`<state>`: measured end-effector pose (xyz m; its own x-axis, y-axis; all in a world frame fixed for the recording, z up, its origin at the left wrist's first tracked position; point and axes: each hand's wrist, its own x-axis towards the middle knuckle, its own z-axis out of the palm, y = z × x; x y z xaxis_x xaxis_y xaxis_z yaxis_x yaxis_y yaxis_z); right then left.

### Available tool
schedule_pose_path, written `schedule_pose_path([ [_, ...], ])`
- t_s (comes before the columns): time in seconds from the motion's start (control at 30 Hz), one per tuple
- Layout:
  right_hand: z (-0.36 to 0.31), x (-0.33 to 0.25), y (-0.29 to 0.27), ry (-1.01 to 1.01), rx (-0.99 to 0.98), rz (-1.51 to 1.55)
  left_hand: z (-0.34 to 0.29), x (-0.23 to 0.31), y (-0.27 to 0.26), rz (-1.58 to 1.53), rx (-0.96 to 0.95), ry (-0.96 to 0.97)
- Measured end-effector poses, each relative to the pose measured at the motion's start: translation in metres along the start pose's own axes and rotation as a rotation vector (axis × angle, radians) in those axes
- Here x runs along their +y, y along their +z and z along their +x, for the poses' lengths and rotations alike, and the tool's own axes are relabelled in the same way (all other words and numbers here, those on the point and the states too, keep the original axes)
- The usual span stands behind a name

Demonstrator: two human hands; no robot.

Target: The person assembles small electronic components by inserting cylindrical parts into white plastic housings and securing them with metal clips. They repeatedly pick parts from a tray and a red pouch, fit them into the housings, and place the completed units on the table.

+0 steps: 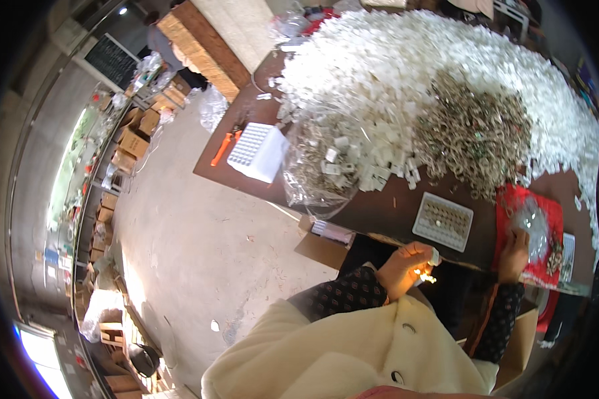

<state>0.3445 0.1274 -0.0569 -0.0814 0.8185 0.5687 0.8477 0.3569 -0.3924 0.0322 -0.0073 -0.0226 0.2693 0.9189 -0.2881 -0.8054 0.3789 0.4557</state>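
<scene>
Close to my body, at the table's front edge, my left hand (404,271) is closed around a small white plastic piece (435,257). Bright sunlight falls on its fingertips and washes out detail there. My right hand (514,258) reaches to a clear plastic bag (532,223) lying on a red bag (506,199). Its fingers are curled at the clear bag's edge, and whatever they grip is hidden. Between the hands sits a white tray (424,229) with rows of small metal pieces. Small metal parts (555,256) lie on the red bag, right of my right hand.
A huge heap of white plastic pieces (393,60) covers the far table, with a mound of metal parts (472,130) before it. At left are a filled clear bag (306,189), a white block with holes (263,149) and orange-handled pliers (221,151). An open cardboard box (319,251) stands below the table edge.
</scene>
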Motion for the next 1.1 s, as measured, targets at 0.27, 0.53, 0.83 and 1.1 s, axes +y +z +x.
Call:
schedule_pose_path([
  [0.27,-0.011,0.016,-0.033,0.188,0.049,0.117,-0.006,0.001,0.009,0.01,-0.052,-0.007],
  [0.53,-0.011,0.003,-0.044,0.472,0.037,0.71,-0.003,-0.001,0.009,0.033,-0.016,-0.028],
  [0.83,-0.013,-0.19,-0.059,-0.109,-0.242,0.559,-0.004,0.002,0.013,0.143,-0.071,0.103],
  [1.1,-0.002,-0.228,-0.063,-0.213,-0.367,0.598,-0.013,0.016,0.014,0.216,-0.079,0.195],
])
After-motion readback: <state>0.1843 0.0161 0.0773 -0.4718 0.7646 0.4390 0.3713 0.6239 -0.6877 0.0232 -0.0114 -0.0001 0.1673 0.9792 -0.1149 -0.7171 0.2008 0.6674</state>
